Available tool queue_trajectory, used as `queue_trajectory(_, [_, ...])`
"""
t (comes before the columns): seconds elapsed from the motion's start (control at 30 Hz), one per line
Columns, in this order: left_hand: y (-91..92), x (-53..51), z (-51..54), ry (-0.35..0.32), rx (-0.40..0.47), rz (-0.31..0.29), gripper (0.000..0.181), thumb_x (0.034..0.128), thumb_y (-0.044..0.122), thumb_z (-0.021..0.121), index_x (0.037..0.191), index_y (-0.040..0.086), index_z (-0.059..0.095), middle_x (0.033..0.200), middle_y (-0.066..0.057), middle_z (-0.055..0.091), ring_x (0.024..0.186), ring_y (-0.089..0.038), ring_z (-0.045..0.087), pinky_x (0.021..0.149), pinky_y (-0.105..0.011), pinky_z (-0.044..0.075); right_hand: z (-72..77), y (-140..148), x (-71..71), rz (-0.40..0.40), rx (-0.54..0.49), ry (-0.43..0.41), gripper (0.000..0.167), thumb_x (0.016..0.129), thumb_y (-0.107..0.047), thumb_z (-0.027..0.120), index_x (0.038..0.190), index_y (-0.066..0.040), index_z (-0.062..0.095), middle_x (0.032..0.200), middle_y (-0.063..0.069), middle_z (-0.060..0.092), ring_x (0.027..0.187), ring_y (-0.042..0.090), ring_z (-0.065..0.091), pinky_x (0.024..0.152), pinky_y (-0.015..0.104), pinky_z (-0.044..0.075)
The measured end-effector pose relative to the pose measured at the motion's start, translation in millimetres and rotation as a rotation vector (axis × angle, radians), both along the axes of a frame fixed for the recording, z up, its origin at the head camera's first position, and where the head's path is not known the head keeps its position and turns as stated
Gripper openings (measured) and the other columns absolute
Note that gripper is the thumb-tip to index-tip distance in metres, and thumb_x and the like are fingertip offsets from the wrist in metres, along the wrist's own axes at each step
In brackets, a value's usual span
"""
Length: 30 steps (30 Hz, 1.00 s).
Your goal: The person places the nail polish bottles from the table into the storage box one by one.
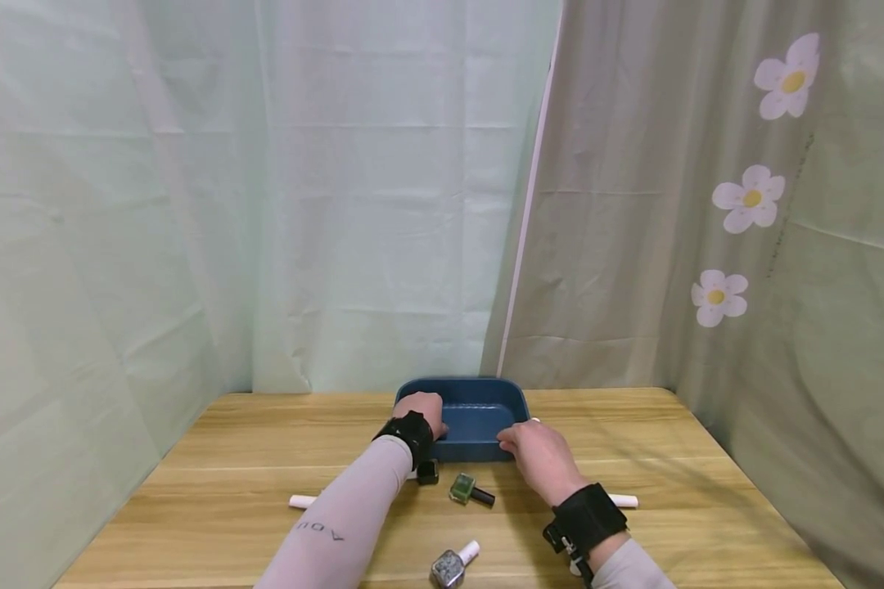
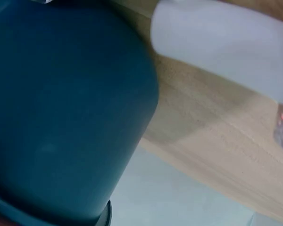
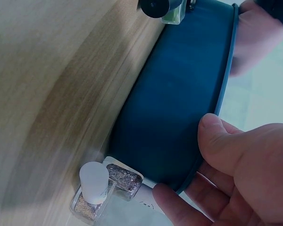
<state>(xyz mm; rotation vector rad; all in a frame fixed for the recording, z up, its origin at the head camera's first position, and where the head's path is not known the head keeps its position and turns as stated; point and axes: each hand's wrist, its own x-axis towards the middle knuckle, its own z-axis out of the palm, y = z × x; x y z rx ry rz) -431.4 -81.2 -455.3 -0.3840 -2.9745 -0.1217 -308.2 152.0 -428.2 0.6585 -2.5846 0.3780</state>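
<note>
Here's the right hand (image 1: 548,462), thumb and fingers pinched on the rim at the tray's near right corner. The left hand (image 1: 423,411) is bent over the tray's left side, but its fingertips are hidden — can't tell how far open it is or what it has hold of. The tray (image 1: 471,451) sits at the far middle of the surface (image 1: 214,458), and just off its right end the right wrist view picks out two glitter bottles, one dark (image 3: 125,181), one pale (image 3: 87,207). Nearer now: a green bottle (image 1: 462,488) lies on its side, a black bottle (image 1: 427,472) to its left — and nearest, a silver bottle (image 1: 448,568), white cap angled right. Pale curtains (image 1: 383,196) hang behind.
</note>
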Motion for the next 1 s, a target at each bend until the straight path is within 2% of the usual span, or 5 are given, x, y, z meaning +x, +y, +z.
queue_trajectory(0.13, [-0.8,15.0,13.1,0.083,0.008,-0.037,0.038,0.0931,0.037,0.089,0.069,0.016,0.069,0.063,0.004,0.061,0.062,-0.016,0.061,0.063,-0.038,0.056,1.7,-0.8,1.6,-0.001,-0.008,-0.01,0.005,0.096,-0.005,0.084,0.099,-0.008,0.085,0.089,0.002,0.079,0.084,0.023,0.073,0.077,0.043,0.062])
queue_trajectory(0.33, [6.7,44.9,42.9,0.136,0.026,-0.012,0.03,0.1014,0.032,0.082,0.084,0.009,0.076,0.076,-0.006,0.069,0.081,-0.029,0.073,0.079,-0.045,0.063,2.1,0.5,1.2,-0.001,-0.009,-0.016,0.005,0.096,-0.004,0.083,0.099,-0.008,0.085,0.089,0.002,0.079,0.084,0.023,0.073,0.076,0.044,0.062])
queue_trajectory(0.47, [9.1,54.3,51.4,0.159,0.02,0.011,0.026,0.1052,0.032,0.077,0.1,0.007,0.081,0.091,-0.011,0.074,0.094,-0.033,0.074,0.088,-0.048,0.062,1.3,1.2,0.8,0.008,-0.003,0.002,0.005,0.096,-0.004,0.083,0.098,-0.009,0.085,0.087,0.002,0.079,0.082,0.022,0.073,0.074,0.043,0.061])
queue_trajectory(0.63, [10.0,65.0,59.4,0.191,-0.003,0.021,0.025,0.11,0.031,0.07,0.107,0.009,0.081,0.102,-0.012,0.075,0.103,-0.034,0.073,0.094,-0.051,0.06,1.1,1.2,1.3,0.021,-0.003,0.02,0.004,0.096,-0.005,0.083,0.095,-0.009,0.084,0.084,0.0,0.078,0.078,0.02,0.071,0.071,0.04,0.06])
queue_trajectory(1.0, [8.2,92.7,77.0,0.22,0.007,-0.03,0.037,0.1133,0.034,0.064,0.139,0.009,0.072,0.141,-0.011,0.07,0.135,-0.034,0.063,0.113,-0.054,0.05,4.5,1.5,3.4,0.022,-0.003,0.007,0.005,0.096,-0.005,0.083,0.094,-0.01,0.084,0.083,0.0,0.077,0.077,0.02,0.069,0.072,0.041,0.06])
